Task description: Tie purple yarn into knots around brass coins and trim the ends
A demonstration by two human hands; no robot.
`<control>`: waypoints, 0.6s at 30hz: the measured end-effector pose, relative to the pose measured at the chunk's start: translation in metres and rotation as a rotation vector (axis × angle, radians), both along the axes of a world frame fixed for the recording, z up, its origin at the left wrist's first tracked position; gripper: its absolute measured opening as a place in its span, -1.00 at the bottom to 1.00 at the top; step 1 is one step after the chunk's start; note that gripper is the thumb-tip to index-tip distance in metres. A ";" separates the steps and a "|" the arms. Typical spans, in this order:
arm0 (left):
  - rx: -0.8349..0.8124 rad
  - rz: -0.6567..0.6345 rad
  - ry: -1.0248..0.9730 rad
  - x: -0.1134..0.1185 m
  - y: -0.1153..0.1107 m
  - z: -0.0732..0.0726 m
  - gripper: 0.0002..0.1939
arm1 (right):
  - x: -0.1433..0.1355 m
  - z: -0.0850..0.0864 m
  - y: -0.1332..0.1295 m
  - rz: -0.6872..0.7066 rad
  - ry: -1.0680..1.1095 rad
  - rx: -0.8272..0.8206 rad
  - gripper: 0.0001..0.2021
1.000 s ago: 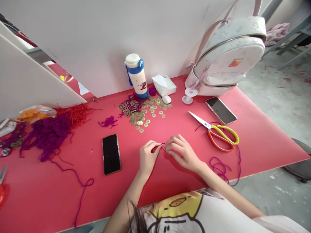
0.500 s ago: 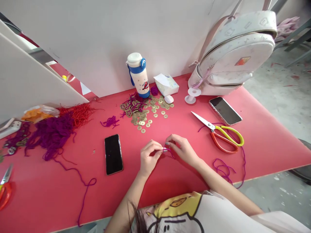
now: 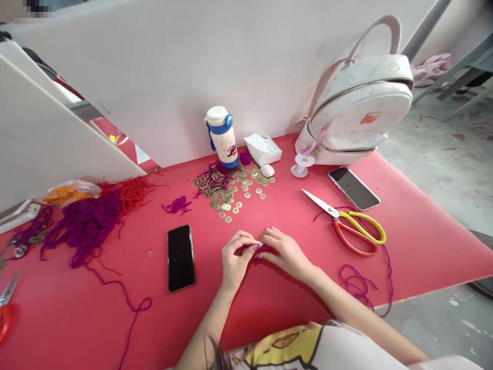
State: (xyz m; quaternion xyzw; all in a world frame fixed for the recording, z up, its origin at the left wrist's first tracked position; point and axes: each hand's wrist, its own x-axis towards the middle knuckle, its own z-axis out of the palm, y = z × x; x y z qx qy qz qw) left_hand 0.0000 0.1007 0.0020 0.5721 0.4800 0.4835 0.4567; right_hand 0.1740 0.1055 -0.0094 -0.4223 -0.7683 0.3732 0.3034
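My left hand (image 3: 238, 257) is closed in a pinch on a short piece of purple yarn (image 3: 259, 248), above the red table near its front edge. Facing it, my right hand (image 3: 283, 253) has its fingertips bent against the same yarn, close to the left fingertips. A small pale thing shows between the fingertips, too small to name. Beyond the hands lie brass-coloured coins with holes (image 3: 228, 198), some under a tangle of purple yarn (image 3: 213, 177). Scissors (image 3: 346, 221) with one yellow and one red handle lie right of my right hand, over a purple strand.
A black phone (image 3: 181, 258) lies left of my hands, a second phone (image 3: 354, 188) at the right. Behind stand a bottle (image 3: 223, 139), a tissue pack (image 3: 264, 149), a white spool (image 3: 302, 165) and a backpack (image 3: 358, 113). Purple yarn (image 3: 90, 221) and red shreds (image 3: 131, 194) lie left.
The camera view has tilted up, so things sit lower in the picture. My hands have drawn closer together, and the purple loop between them shows less.
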 end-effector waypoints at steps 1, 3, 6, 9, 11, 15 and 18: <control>-0.023 -0.009 0.011 0.000 0.000 0.000 -0.87 | 0.000 0.000 0.000 -0.026 0.013 0.007 -0.83; -0.060 -0.017 0.037 0.000 0.001 0.000 -0.87 | -0.001 0.001 -0.001 -0.074 0.062 0.022 -0.74; -0.107 -0.035 0.066 0.000 0.002 0.000 -0.88 | 0.000 0.002 -0.001 -0.103 0.138 0.069 -0.66; -0.170 -0.141 0.075 0.000 0.002 0.000 -0.90 | 0.002 0.002 0.001 -0.136 0.182 0.099 -0.59; -0.210 -0.230 0.050 0.000 0.001 0.000 -0.91 | 0.004 0.002 0.003 -0.185 0.192 0.090 -0.57; -0.244 -0.300 -0.053 0.003 -0.001 -0.001 -0.88 | 0.007 0.000 0.006 -0.289 0.202 0.049 -0.54; -0.235 -0.248 -0.152 0.002 -0.001 -0.004 -0.81 | 0.007 0.000 0.006 -0.258 0.168 0.007 -0.54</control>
